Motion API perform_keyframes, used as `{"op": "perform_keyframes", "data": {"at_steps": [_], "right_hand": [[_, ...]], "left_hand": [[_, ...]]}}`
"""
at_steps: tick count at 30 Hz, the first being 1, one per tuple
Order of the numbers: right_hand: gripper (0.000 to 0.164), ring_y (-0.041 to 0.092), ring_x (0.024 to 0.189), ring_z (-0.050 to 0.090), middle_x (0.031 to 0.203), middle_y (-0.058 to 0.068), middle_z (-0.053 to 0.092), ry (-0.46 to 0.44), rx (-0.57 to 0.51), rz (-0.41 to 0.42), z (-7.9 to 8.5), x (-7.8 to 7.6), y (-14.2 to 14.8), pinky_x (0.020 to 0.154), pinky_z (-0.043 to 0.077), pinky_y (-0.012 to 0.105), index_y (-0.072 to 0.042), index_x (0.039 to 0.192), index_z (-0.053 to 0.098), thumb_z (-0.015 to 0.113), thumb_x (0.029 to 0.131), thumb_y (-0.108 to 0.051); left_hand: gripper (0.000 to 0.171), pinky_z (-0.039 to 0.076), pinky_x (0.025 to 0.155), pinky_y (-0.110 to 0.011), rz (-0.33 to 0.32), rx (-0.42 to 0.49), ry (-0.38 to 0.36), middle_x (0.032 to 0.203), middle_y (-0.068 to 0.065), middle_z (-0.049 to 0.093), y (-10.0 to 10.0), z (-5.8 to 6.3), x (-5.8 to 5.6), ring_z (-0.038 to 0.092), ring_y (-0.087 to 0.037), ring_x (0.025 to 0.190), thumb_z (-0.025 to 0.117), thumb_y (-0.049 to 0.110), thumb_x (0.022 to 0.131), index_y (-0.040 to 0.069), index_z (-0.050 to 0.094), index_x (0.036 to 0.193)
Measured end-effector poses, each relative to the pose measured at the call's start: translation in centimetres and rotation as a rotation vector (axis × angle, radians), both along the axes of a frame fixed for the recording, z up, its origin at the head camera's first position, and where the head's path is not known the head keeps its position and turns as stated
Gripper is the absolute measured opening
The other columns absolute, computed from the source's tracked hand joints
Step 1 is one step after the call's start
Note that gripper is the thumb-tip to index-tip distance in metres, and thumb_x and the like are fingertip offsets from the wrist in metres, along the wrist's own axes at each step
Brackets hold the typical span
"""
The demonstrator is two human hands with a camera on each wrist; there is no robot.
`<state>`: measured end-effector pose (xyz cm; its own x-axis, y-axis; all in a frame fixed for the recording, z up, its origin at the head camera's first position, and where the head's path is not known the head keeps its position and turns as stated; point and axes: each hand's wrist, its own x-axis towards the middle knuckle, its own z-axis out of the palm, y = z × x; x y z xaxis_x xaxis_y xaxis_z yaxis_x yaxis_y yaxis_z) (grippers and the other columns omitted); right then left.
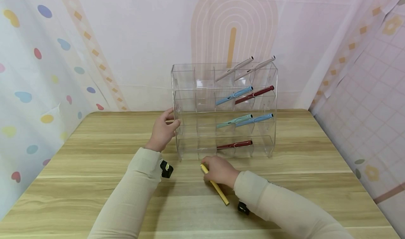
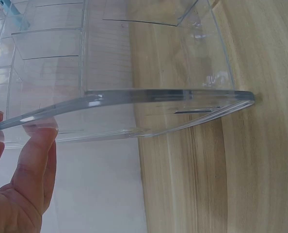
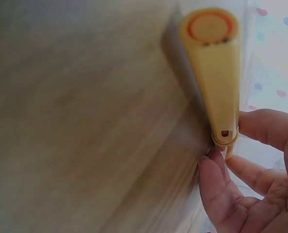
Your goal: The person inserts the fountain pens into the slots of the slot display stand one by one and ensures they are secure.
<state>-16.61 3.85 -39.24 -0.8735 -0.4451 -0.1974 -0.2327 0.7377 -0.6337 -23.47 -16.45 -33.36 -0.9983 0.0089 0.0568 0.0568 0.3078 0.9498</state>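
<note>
My left hand [image 1: 162,130] holds the left side panel of a clear acrylic pen rack [image 1: 207,142], thumb at its front edge. In the left wrist view, the fingertips [image 2: 41,138] rest against that clear panel. Low in front of the rack, my right hand [image 1: 219,170] pinches a yellow pen [image 1: 218,189] near its upper end. This pen slants, its far end pointing toward me and to the right. Seen from the right wrist, the round end of the yellow pen [image 3: 211,73] faces the camera, with thumb and fingertips at its other end.
Several pens stand slanted in the rack's right-hand compartments: two pale ones on top, then a blue pen [image 1: 234,95] beside a dark red pen [image 1: 254,94], a green pen [image 1: 234,121] beside another blue one, and a dark red pen [image 1: 234,145] lowest. Everything stands on a wooden table [image 1: 95,168].
</note>
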Motion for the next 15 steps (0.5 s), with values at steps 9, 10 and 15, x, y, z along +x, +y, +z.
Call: {"op": "perform_keyframes", "data": {"at_steps": [9, 10, 15], "right_hand": [[0.043, 0.015, 0.072, 0.053, 0.11, 0.01, 0.067, 0.041, 0.054, 0.024, 0.26, 0.0, -0.4, 0.066, 0.048, 0.028, -0.003, 0.124, 0.062, 0.069, 0.081, -0.002], [0.042, 0.015, 0.071, 0.053, 0.108, 0.01, 0.067, 0.039, 0.051, 0.024, 0.3, 0.01, -0.4, 0.065, 0.048, 0.028, -0.002, 0.123, 0.062, 0.069, 0.082, -0.002], [0.039, 0.014, 0.068, 0.053, 0.103, 0.01, 0.067, 0.02, 0.002, 0.0, 0.53, -0.04, -0.09, 0.061, 0.047, 0.027, -0.003, 0.122, 0.062, 0.068, 0.083, -0.003]], "left_hand": [[0.057, 0.053, 0.077, -0.035, 0.001, -0.01, 0.0, 0.13, -0.023, 0.044, -0.01, -0.04, -0.02, 0.05, -0.032, 0.116, 0.05, 0.009, 0.099, 0.011, 0.03, 0.152], [0.057, 0.053, 0.077, -0.035, 0.001, -0.009, 0.001, 0.13, -0.023, 0.044, -0.01, -0.05, -0.01, 0.05, -0.032, 0.115, 0.05, 0.009, 0.099, 0.01, 0.03, 0.152], [0.058, 0.053, 0.077, -0.035, -0.001, -0.003, -0.002, 0.13, -0.023, 0.043, -0.03, -0.07, -0.02, 0.05, -0.031, 0.115, 0.05, 0.009, 0.099, 0.011, 0.029, 0.152]]}}
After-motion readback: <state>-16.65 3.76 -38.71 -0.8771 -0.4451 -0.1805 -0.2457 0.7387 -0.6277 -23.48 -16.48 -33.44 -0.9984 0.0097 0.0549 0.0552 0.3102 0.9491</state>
